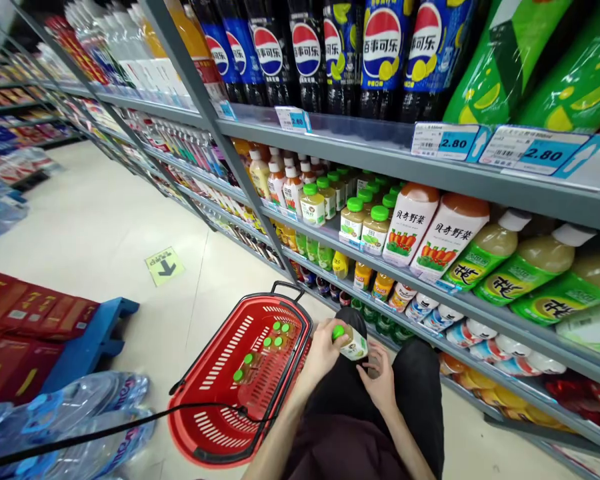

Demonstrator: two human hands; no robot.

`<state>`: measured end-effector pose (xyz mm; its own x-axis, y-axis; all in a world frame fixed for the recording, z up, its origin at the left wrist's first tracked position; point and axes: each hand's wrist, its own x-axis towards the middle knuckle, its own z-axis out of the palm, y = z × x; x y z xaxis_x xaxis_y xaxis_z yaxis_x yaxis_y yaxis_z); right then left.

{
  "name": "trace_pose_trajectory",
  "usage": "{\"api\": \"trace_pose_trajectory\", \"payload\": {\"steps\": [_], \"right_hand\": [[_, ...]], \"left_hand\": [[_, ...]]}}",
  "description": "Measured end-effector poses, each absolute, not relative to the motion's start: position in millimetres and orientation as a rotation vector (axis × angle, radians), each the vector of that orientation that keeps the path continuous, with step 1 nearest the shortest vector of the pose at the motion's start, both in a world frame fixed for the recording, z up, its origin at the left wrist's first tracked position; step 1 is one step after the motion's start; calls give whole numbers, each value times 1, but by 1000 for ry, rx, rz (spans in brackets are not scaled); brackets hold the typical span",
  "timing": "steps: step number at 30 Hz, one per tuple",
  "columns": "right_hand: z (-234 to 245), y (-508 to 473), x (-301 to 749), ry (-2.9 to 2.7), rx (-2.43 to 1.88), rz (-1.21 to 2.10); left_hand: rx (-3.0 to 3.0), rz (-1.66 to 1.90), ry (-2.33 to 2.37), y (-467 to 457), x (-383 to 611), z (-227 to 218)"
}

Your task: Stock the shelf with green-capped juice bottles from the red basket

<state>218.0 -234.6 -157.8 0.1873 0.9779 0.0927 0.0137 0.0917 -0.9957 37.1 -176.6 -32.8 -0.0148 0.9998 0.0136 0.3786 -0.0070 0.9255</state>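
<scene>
A small juice bottle [351, 342] with a green cap is held low above my knees. My left hand [321, 351] is wrapped round its cap end. My right hand [379, 380] cups it from below with curled fingers. Just left of my hands, a red shopping basket [207, 427] stands on the floor. Inside it stand several more green-capped bottles [270, 341]. On the shelf ahead is a row of the same green-capped bottles [365, 223].
Grey shelves [380, 157] run along the right, stocked with cola, juice and other drinks. A blue pallet [97, 340] with red boxes sits at left, and packs of water bottles [80, 413] lie in front of it. A floor arrow sticker [165, 265] marks the aisle.
</scene>
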Motion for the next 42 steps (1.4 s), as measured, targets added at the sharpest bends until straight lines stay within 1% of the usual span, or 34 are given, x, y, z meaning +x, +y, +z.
{"api": "trace_pose_trajectory", "payload": {"steps": [3,5,11,13,16,22,30,39,42], "right_hand": [[-162,-233,220,-1120,-1260,1002],[-164,-231,220,-1164,-1281,999],[-164,-229,219,-1224,-1316,1017],[-163,-228,219,-1220,-1319,1029],[-159,-228,221,-1217,-1318,1048],[-158,-229,224,-1203,-1291,1120],[-163,-229,225,-1196,-1290,1191],[-166,-228,224,-1208,-1292,1233],[-165,-228,224,-1203,-1298,1247]], "left_hand": [[1846,1126,1578,-165,33,2],[1969,1258,1610,-152,24,30],[2362,1572,1546,-103,-9,124],[2443,1600,1557,-84,-16,150],[2587,1510,1502,-53,-23,175],[2798,1246,1356,-5,-25,201],[3009,915,1224,40,-13,217],[3098,529,1123,93,-11,217],[3056,444,1163,100,-10,216]]}}
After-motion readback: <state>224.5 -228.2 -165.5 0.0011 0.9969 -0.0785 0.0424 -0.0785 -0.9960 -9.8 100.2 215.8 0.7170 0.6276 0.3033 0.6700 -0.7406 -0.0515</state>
